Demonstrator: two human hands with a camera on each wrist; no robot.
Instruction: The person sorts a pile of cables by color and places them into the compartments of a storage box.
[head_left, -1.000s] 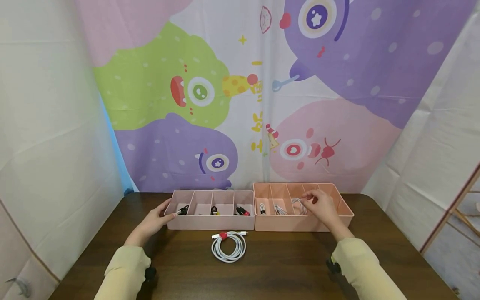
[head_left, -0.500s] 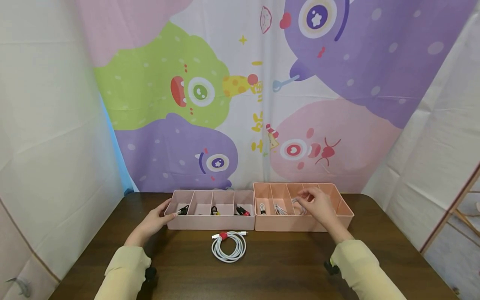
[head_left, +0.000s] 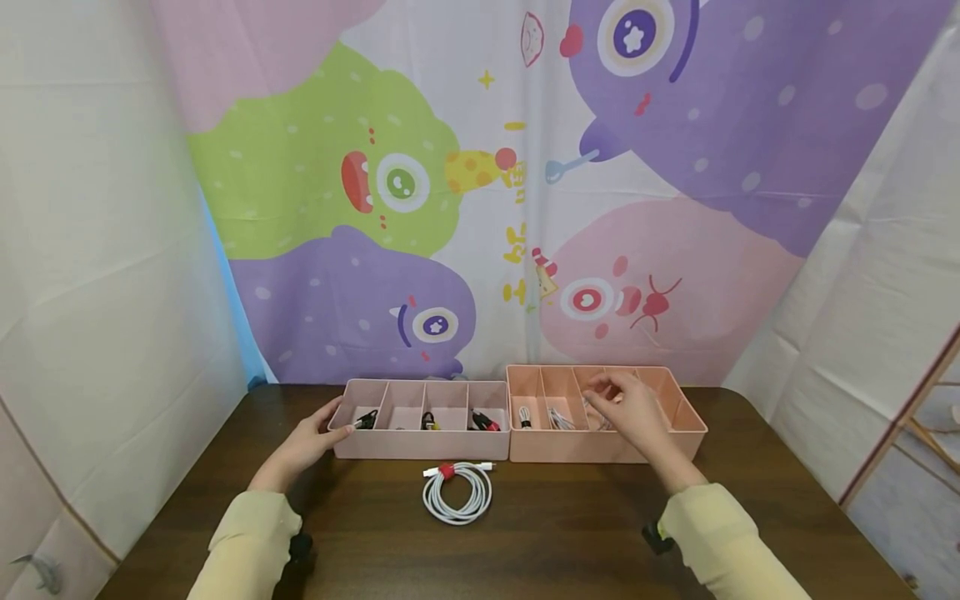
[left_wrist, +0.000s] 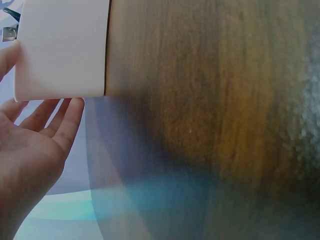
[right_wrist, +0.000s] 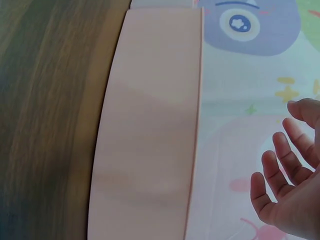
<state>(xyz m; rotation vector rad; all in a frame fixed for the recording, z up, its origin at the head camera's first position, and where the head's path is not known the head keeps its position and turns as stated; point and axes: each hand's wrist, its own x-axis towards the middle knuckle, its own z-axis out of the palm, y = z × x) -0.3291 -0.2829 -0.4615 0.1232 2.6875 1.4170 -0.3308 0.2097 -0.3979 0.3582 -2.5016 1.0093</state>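
Note:
Resting at the left end of the pale pink divided box (head_left: 420,446) is my left hand (head_left: 309,440). Its thumb lies at the front rim, and in the left wrist view the fingers (left_wrist: 68,120) touch the end wall. My right hand (head_left: 633,412) hovers over the peach divided box (head_left: 585,447), palm partly turned up in the right wrist view, fingers loosely bent and nothing visible in them. Below it, partly hidden, a white cable (head_left: 604,423) lies in a compartment. A coiled white cable (head_left: 459,495) with a red strap sits on the table before the boxes.
Small black cables (head_left: 366,421) and a black and red cable (head_left: 486,422) lie in the pale pink box. More white cables (head_left: 559,419) lie in the peach box. A cartoon curtain (head_left: 495,208) hangs behind the dark wooden table (head_left: 555,533).
My right hand has moved slightly left over the peach box, covering more of the cable in the compartment below. My left hand and the coiled cable have stayed in place.

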